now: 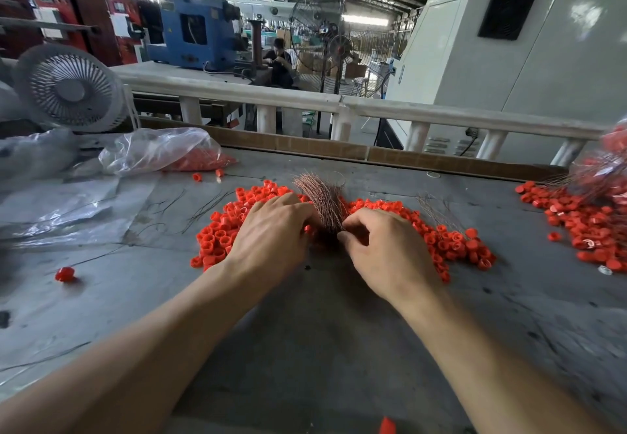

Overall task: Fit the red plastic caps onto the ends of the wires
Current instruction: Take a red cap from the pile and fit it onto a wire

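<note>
while both hands worked at the middle of the grey counter (325,348), the left hand (271,233) had its fingers curled round the lower end of a bundle of wires (322,201), and the right hand (383,250) pinched at the same spot with thumb and forefinger; whether a cap sat between those fingertips could not be told. the bundle stood nearly upright, fanning out at the top like a small brush, its strands thin, coppery-pink and slightly bent. all round the hands lay a loose heap of red plastic caps (220,230), short hollow cylinders with smooth glossy walls, some on their sides, some mouth up. a few loose wires (437,211) lay on the heap to the right, and a second pile of caps (583,226) sat well apart at the right edge. a clear plastic bag (159,150) holding more caps lay at the far left, near a small white fan (69,89). the wires looked light and springy, likely to splay or kink, so one strand was best pinched close to its tip. the caps seemed light, hard and a little slippery, best held by the side wall, mouth toward the wire.
</note>
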`<move>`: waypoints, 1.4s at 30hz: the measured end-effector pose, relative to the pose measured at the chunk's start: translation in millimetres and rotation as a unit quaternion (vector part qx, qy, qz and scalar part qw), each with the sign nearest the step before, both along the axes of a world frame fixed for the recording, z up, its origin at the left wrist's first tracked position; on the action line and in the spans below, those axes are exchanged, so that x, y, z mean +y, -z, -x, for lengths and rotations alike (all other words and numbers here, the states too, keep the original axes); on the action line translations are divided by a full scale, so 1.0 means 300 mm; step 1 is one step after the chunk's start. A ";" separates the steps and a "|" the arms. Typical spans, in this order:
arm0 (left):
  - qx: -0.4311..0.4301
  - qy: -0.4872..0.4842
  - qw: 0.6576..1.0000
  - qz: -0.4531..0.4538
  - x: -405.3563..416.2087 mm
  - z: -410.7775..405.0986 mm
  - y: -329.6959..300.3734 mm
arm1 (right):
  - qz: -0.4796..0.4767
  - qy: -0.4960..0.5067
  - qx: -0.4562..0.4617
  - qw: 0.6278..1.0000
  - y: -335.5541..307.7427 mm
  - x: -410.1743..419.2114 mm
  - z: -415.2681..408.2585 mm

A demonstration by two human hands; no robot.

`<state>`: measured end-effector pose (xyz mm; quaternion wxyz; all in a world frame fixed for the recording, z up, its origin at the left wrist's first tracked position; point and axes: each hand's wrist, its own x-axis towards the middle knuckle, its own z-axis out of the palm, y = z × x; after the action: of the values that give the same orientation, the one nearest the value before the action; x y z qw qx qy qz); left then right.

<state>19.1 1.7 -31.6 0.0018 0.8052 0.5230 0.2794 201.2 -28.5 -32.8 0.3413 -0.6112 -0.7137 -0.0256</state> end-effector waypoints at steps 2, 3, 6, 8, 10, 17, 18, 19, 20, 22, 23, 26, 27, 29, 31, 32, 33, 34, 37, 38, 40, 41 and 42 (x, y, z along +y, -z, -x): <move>0.008 -0.004 1.000 0.006 0.003 0.002 -0.001 | -0.005 -0.001 0.002 1.000 -0.001 0.000 0.002; 0.010 -0.005 1.000 0.011 0.004 0.003 -0.003 | -0.009 -0.003 0.005 1.000 -0.001 0.000 0.001; 0.014 0.001 1.000 0.015 0.005 0.005 -0.008 | -0.017 -0.007 0.008 1.000 -0.001 -0.001 -0.001; 0.008 0.013 1.000 0.009 0.004 0.012 -0.009 | -0.022 -0.013 0.012 1.000 -0.001 -0.001 -0.003; -0.007 0.026 1.000 -0.007 0.006 0.026 -0.013 | -0.030 -0.018 0.025 0.999 -0.002 -0.001 -0.003; -0.267 0.054 0.962 0.003 -0.034 0.035 -0.048 | -0.073 -0.110 0.139 0.981 -0.033 -0.022 0.002; -0.296 0.066 0.953 0.011 -0.045 0.028 -0.055 | -0.076 -0.129 0.155 0.976 -0.039 -0.028 0.009; -0.321 0.080 0.943 0.024 -0.054 0.021 -0.061 | -0.076 -0.148 0.172 0.971 -0.045 -0.034 0.018; -0.347 0.097 0.932 0.042 -0.064 0.015 -0.068 | -0.073 -0.166 0.186 0.966 -0.050 -0.040 0.027; -0.397 0.136 0.904 0.084 -0.079 0.006 -0.077 | -0.068 -0.195 0.207 0.956 -0.056 -0.048 0.043; -0.422 0.152 0.887 0.107 -0.084 0.003 -0.080 | -0.063 -0.204 0.216 0.953 -0.057 -0.051 0.049; -0.481 0.177 0.845 0.153 -0.097 -0.004 -0.085 | -0.049 -0.211 0.237 0.947 -0.054 -0.055 0.060; -0.492 0.181 0.836 0.162 -0.099 -0.005 -0.088 | -0.049 -0.205 0.241 0.947 -0.053 -0.055 0.060; -0.501 0.177 0.830 0.170 -0.100 -0.003 -0.096 | -0.059 -0.184 0.240 0.951 -0.052 -0.051 0.052; -0.501 0.157 0.834 0.170 -0.097 0.002 -0.099 | -0.076 -0.160 0.229 0.957 -0.053 -0.050 0.042; -0.502 0.146 0.836 0.167 -0.093 0.006 -0.098 | -0.079 -0.152 0.225 0.959 -0.054 -0.051 0.039; -0.505 0.136 0.837 0.161 -0.089 0.011 -0.098 | -0.081 -0.148 0.222 0.960 -0.054 -0.053 0.038; -0.504 0.130 0.840 0.154 -0.086 0.015 -0.098 | -0.082 -0.147 0.221 0.961 -0.054 -0.056 0.039; -0.473 0.117 0.864 0.126 -0.080 0.022 -0.092 | -0.098 -0.139 0.204 0.964 -0.054 -0.063 0.042; -0.463 0.117 0.871 0.119 -0.078 0.023 -0.089 | -0.101 -0.134 0.193 0.967 -0.055 -0.064 0.043; -0.454 0.128 0.875 0.113 -0.074 0.022 -0.081 | -0.105 -0.129 0.165 0.972 -0.059 -0.066 0.042; -0.451 0.135 0.875 0.112 -0.073 0.021 -0.079 | -0.107 -0.130 0.153 0.974 -0.061 -0.067 0.042; -0.447 0.143 0.876 0.110 -0.072 0.019 -0.078 | -0.106 -0.132 0.146 0.975 -0.062 -0.067 0.043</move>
<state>13.6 -20.0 -8.3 0.3640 0.6547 0.3733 0.5473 188.5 -48.5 -14.3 0.5048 -0.4687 -0.7241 0.0334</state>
